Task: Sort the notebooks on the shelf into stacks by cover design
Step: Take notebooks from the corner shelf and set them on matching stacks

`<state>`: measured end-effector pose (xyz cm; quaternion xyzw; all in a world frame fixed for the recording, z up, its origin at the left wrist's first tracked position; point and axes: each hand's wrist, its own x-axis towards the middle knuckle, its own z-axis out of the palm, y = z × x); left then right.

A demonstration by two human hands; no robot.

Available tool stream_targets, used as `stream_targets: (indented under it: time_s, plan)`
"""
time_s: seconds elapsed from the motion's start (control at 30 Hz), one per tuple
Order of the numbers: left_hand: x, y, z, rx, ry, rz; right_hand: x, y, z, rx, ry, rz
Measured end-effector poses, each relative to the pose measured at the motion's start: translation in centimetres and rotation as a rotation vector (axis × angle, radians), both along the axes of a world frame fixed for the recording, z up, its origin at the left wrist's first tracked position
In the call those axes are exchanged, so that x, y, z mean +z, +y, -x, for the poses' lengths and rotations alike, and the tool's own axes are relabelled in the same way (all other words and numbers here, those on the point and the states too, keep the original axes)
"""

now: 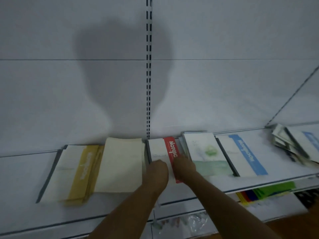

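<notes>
The white shelf (pixel 241 182) carried five groups of notebooks that I could count, and the far right one was only a loose, blurred heap (pixel 293 144). From the left there was a yellow-banded stack (pixel 81 171), a plain cream notebook (pixel 120 163), the red-banded notebook (pixel 162 149), a green-printed one (pixel 207 152) and a blue-banded one (pixel 245 152). My left hand (pixel 158 169) and my right hand (pixel 183 167) both lay on the red-banded notebook, in the middle of the shelf — whether the fingers were pressing flat or curling over its near edge, I could not tell. I judged it thin, light and bendable, with a smooth cover — best to take it by the near edge.
</notes>
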<state>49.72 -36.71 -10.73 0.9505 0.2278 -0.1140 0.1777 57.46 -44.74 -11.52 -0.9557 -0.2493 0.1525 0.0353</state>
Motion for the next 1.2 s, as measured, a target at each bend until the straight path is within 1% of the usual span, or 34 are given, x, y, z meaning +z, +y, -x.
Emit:
stream_targets:
  time_s: [0.1, 0.27, 0.43, 0.57, 0.67, 0.73, 0.87, 0.9, 0.97, 1.03, 1.1, 1.2]
  plan:
    - [0.7, 0.4, -0.9, -0.009, 0.033, -0.041, -0.2, 0.0, -0.1, -0.012, 0.013, 0.012]
    - [0.3, 1.1, -1.2, -0.102, 0.039, -0.179, -0.7, -0.2, -0.3, -0.012, 0.064, 0.022]
    - [0.0, 1.5, -1.2, -0.129, 0.121, -0.175, -1.4, -0.5, -0.7, 0.008, 0.099, 0.016]
    - [0.3, 1.8, -1.5, -0.110, 0.152, -0.171, -2.3, -0.5, -0.8, -0.083, 0.184, -0.134]
    - [0.1, 1.2, -1.5, -0.143, 0.195, -0.204, -2.1, -0.2, -0.3, -0.210, 0.251, -0.184]
    - [0.3, 0.8, -1.6, -0.158, 0.214, -0.209, -1.6, -0.1, 0.0, -0.258, 0.281, -0.174]
    - [1.4, 1.4, -2.6, -0.159, 0.216, -0.195, -0.9, 0.1, 0.3, -0.219, 0.228, -0.164]
    - [2.0, 1.6, -2.9, -0.160, 0.225, -0.203, -0.5, 0.0, 0.4, -0.233, 0.222, -0.155]
    - [3.0, 2.1, -3.6, -0.174, 0.242, -0.258, 0.9, -0.2, 0.1, -0.192, 0.198, -0.170]
    - [4.7, 2.3, -4.7, -0.189, 0.188, -0.328, 3.0, -1.0, -1.0, -0.161, 0.152, -0.298]
    - [6.5, 1.7, -6.2, -0.192, 0.090, -0.331, 5.7, -2.8, -2.5, -0.178, 0.091, -0.430]
    - [8.8, -1.5, -9.4, -0.320, -0.038, -0.265, 9.0, -8.1, -5.2, -0.335, -0.008, -0.532]
